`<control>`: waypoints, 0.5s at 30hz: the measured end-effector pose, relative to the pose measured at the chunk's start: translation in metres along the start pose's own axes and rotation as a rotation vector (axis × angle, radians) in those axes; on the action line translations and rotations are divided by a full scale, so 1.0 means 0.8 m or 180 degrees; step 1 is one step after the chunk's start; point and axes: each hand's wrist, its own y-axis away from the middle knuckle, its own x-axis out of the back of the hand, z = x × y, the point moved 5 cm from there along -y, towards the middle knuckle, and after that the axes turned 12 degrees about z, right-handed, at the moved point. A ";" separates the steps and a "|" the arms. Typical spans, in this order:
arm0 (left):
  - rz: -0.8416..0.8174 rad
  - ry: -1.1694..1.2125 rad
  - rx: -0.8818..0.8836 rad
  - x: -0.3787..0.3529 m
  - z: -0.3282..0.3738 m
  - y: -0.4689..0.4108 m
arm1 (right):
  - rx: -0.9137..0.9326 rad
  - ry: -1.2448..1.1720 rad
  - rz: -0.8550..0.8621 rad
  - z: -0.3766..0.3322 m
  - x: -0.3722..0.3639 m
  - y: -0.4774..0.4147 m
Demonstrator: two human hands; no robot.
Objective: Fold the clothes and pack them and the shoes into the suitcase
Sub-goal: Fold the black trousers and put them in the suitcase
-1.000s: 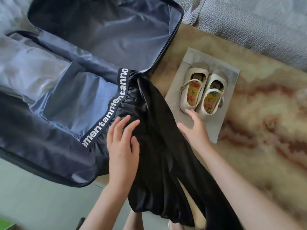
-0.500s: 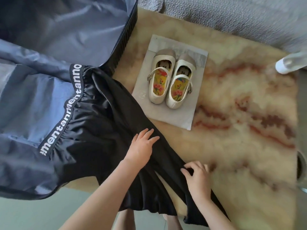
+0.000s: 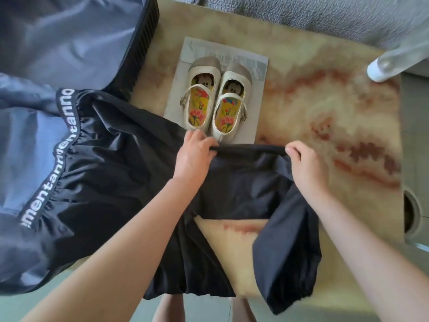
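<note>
Black trousers [image 3: 111, 159] with a white-lettered waistband [image 3: 58, 149] lie half over the open suitcase [image 3: 58, 43] and half on the marbled table [image 3: 325, 101]. One trouser leg is folded up, its hem stretched between my hands. My left hand [image 3: 192, 156] grips the hem's left end and my right hand [image 3: 304, 163] pinches its right end. Just beyond the hem stand two cream shoes [image 3: 216, 98] with flowered insoles, on a grey sheet [image 3: 260, 66].
The suitcase's ribbed black edge [image 3: 141, 49] borders the table on the left. A grey sofa [image 3: 301, 15] runs along the back. A white cylindrical object [image 3: 385, 63] lies at the right edge, with a round opening [image 3: 411, 210] lower down. Green floor [image 3: 69, 293] shows below.
Both hands took hold of a trouser leg's hem and brought it up the table toward the shoes, folding the leg. Earlier the left hand lay flat on the fabric.
</note>
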 end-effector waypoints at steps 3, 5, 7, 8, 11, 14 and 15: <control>0.0238 -0.0035 0.0044 0.000 0.013 -0.018 | -0.0215 -0.0047 -0.0332 0.019 -0.021 -0.021; 0.0222 -0.0061 0.0032 -0.007 0.019 -0.019 | -0.0271 -0.0019 -0.0475 0.036 -0.027 -0.008; 0.0208 -0.0068 0.0010 -0.014 0.025 -0.009 | -0.0235 0.0008 -0.0456 0.053 -0.024 0.020; 0.0293 -0.0051 -0.0049 -0.016 0.028 -0.002 | -0.0258 0.0002 -0.0411 0.062 -0.020 0.038; 0.0554 0.0265 -0.0148 -0.019 0.034 0.027 | -0.0604 0.0141 -0.0156 0.099 -0.005 0.095; 0.0048 0.0370 -0.0599 -0.058 0.048 0.079 | -0.1045 0.0196 -0.0006 0.140 0.005 0.148; -0.0271 0.0316 -0.0706 -0.076 0.053 0.098 | -0.1064 0.0273 -0.0050 0.150 0.004 0.163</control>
